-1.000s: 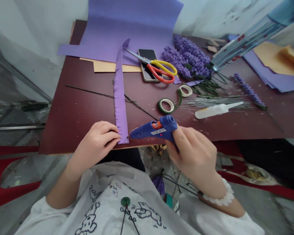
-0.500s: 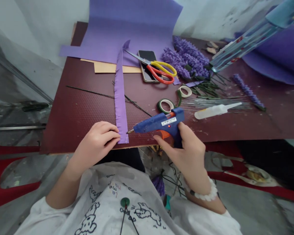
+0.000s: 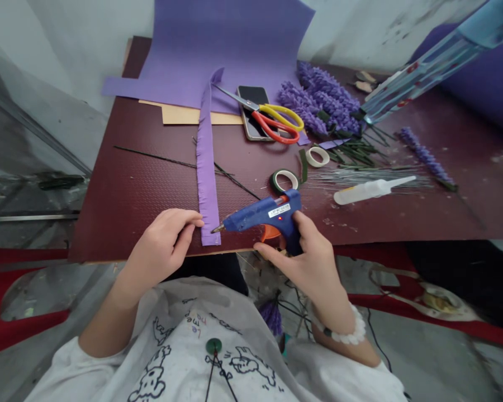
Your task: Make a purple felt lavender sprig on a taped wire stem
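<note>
A fringed purple paper strip [image 3: 207, 167] lies lengthwise on the dark red board [image 3: 121, 218]. The fingertips of my left hand [image 3: 161, 240] rest against its lower left edge. My right hand [image 3: 305, 268] grips a blue hot glue gun [image 3: 262, 218] by its handle. The gun's metal nozzle sits over the strip's lower end, and I cannot tell whether it touches. Its red light is lit. Just beyond the gun lies a green tape roll [image 3: 284, 180].
Orange-handled scissors [image 3: 272, 120] lie on a phone [image 3: 249, 111] beside a purple sheet [image 3: 218, 50]. Paper lavender stems [image 3: 318, 100], thin wires [image 3: 167, 159] and a white glue bottle [image 3: 369, 191] lie on the board. Its near edge runs just below my hands.
The glue gun has swung level and moved left, bringing its nozzle from beside the strip to over its lower end. My right hand moved with it. My left hand stayed nearly still.
</note>
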Demonstrator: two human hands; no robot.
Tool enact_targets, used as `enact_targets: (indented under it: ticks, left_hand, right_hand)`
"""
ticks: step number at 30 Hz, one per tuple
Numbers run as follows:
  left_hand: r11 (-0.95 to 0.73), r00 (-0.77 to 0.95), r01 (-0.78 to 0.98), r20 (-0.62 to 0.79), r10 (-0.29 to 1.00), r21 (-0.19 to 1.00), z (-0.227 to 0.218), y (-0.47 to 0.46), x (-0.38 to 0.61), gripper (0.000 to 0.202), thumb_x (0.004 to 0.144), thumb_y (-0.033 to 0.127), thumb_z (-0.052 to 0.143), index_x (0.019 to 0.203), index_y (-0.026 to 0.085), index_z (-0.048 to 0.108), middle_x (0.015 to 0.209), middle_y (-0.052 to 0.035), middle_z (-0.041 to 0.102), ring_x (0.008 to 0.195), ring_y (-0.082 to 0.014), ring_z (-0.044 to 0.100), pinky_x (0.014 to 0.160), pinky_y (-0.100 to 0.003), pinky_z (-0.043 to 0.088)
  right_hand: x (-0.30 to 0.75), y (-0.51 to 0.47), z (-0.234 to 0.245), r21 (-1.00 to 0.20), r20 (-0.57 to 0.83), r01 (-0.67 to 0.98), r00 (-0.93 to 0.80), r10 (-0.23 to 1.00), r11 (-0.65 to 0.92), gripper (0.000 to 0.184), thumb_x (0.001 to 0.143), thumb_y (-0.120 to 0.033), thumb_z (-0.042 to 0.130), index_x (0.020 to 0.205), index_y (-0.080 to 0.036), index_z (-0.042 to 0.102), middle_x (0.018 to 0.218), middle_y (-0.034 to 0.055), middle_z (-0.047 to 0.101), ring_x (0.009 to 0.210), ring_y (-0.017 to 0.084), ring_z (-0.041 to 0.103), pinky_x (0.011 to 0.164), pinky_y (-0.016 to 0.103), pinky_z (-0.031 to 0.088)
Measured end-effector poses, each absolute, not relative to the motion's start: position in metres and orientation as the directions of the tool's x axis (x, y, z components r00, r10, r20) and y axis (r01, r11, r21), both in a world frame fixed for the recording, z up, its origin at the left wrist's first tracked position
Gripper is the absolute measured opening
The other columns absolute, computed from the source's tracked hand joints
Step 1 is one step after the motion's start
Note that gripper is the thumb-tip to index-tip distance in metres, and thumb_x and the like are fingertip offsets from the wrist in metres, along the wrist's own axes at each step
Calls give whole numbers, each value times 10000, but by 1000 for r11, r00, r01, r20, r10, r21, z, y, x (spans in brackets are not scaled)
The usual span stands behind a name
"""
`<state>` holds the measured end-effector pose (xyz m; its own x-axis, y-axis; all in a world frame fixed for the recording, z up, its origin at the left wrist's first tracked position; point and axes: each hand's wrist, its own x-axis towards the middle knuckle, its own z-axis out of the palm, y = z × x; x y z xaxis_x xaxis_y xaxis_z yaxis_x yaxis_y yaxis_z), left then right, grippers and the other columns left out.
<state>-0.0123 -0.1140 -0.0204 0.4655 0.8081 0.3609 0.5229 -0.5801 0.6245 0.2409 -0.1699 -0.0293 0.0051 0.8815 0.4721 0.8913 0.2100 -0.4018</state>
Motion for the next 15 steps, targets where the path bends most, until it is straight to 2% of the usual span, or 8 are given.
enact_targets:
  ticks: [2, 7, 11, 15]
  left_hand:
    - [-570, 455, 522, 359, 815, 635, -21, -114, -12, 201, 906, 110, 469, 1073, 185, 551, 979, -26, 691, 968, -135, 626, 924, -307, 497]
    - [-556, 443, 519, 352, 824, 649, -20, -114, -12, 226, 910, 114, 463, 1111, 190, 534, 982, -23, 705, 984, -138, 635, 936, -315, 497]
    - [-549, 439, 523, 346, 829, 652, -21, -115, -12, 229, 909, 115, 468, 1114, 193, 534, 984, -17, 705, 991, -136, 636, 943, -312, 495]
    - [-554, 440, 522, 351, 826, 649, -21, -115, -12, 237, 906, 109, 477, 1119, 194, 534, 986, -13, 705, 994, -129, 633, 949, -301, 490]
  right_hand:
    - [241, -171, -28, -441, 435, 873, 5, 900, 208, 561, 757, -358, 693, 1225, -120, 494, 847, 70, 662, 545, 141, 578, 541, 289, 541]
    - [246, -172, -30, -451, 424, 864, -15, 906, 225, 507, 775, -184, 594, 1260, -122, 462, 1018, 126, 659, 801, 195, 654, 698, 329, 567]
    - [250, -172, -33, -468, 412, 855, -13, 911, 224, 480, 779, -160, 558, 1249, -103, 474, 1055, 153, 651, 891, 218, 652, 769, 360, 558]
    - [252, -175, -36, -566, 372, 798, 23, 928, 207, 489, 794, -193, 564, 1269, -119, 472, 1092, 145, 637, 918, 205, 640, 756, 325, 550]
